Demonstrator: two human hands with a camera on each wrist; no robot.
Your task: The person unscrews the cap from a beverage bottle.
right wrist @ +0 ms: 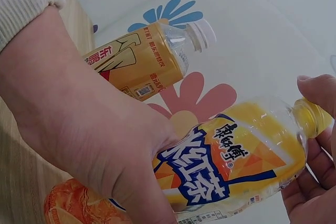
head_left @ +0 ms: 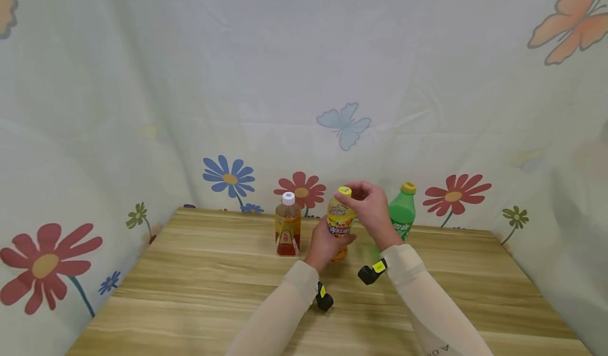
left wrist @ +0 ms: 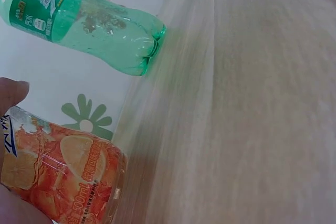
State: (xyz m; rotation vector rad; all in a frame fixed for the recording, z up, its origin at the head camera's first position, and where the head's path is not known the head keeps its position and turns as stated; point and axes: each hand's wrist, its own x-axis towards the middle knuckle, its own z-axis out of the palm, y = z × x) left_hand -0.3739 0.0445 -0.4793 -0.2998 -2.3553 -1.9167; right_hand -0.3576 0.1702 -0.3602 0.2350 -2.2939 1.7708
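An iced tea bottle [head_left: 340, 220] with a yellow-and-orange label stands upright between the hands, tilted in the right wrist view. My left hand [head_left: 328, 243] grips it round the lower middle, the thumb across its front. At the top, my right hand [head_left: 372, 208] pinches the yellow cap [right wrist: 311, 118] between thumb and fingers; the cap sits on the bottle's neck. In the left wrist view, the bottle's orange lower part [left wrist: 68, 174] shows close over the table. Right of the hands is a green soda bottle [head_left: 402, 211] with a yellow cap, partly hidden by the right hand and wrist.
An amber drink bottle [head_left: 287, 227] with a white cap stands to the left of the hands. The wooden table [head_left: 199, 271] ends at a white curtain [head_left: 266, 82] printed with flowers and butterflies. Each wrist carries a small black camera [head_left: 368, 275].
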